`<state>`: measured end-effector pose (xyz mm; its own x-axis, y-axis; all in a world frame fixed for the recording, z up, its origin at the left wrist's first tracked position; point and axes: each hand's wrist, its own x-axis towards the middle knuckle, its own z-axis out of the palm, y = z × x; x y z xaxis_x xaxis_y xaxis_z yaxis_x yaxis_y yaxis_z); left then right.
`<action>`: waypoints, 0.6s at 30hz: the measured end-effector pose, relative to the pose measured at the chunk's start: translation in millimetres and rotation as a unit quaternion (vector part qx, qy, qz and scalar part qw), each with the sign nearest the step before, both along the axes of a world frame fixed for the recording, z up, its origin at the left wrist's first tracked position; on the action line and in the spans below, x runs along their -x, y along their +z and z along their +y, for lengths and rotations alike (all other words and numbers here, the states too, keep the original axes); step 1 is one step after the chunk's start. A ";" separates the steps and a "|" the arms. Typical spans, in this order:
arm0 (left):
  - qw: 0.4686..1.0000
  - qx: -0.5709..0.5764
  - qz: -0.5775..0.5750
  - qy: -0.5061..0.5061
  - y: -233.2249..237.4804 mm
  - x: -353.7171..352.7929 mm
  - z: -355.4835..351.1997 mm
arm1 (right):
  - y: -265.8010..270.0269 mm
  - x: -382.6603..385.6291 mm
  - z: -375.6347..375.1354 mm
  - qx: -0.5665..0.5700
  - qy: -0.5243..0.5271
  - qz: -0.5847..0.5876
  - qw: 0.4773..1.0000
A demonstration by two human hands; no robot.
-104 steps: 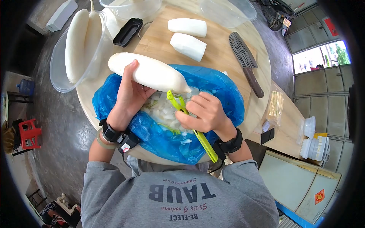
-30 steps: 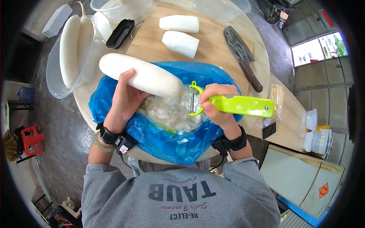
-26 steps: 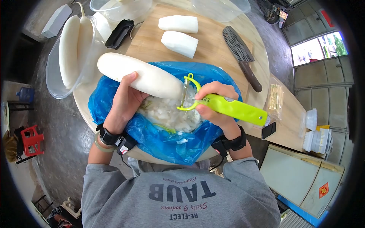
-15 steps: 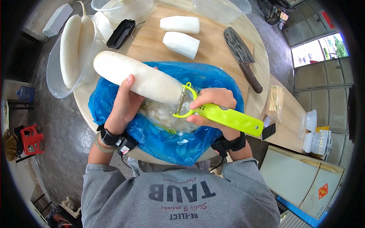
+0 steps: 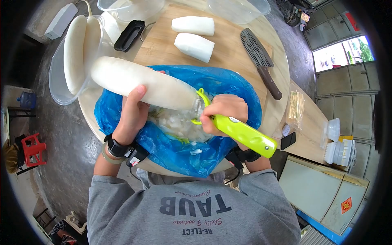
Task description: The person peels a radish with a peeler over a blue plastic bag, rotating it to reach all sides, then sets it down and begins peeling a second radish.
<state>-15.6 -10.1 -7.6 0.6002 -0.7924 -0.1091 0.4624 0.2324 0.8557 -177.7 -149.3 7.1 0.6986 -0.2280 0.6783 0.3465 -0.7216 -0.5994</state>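
My left hand (image 5: 131, 115) grips a long white radish (image 5: 141, 83) from below and holds it tilted over a blue plastic bag (image 5: 228, 90). My right hand (image 5: 222, 112) is closed on a lime-green peeler (image 5: 239, 132), whose blade rests against the radish's lower tip. White peelings (image 5: 179, 124) lie heaped inside the bag under both hands.
A wooden cutting board (image 5: 228, 53) carries two cut radish pieces (image 5: 194, 36) and a cleaver (image 5: 261, 61). A clear tub (image 5: 57, 87) at left holds two whole radishes (image 5: 79, 45). A black tray (image 5: 128, 36) and clear bowls (image 5: 237, 8) sit at the back; a phone (image 5: 288, 141) lies at right.
The radish has slid up and left in my left hand. The peeler turned from pointing right to angled down-right, its blade now back on the radish tip.
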 end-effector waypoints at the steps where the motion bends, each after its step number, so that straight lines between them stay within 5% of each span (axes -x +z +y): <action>1: 1.000 0.007 0.006 0.008 -1.1 0.1 0.1 | -2.9 0.9 -3.1 0.021 -0.009 0.002 1.000; 10: 1.000 0.002 -0.004 0.011 2.8 0.7 0.1 | 3.2 9.1 -3.6 -0.071 -0.031 -0.038 0.996; 18: 0.998 0.051 -0.009 -0.045 -5.7 -1.5 2.0 | 10.8 7.2 2.4 -0.145 0.002 0.047 0.988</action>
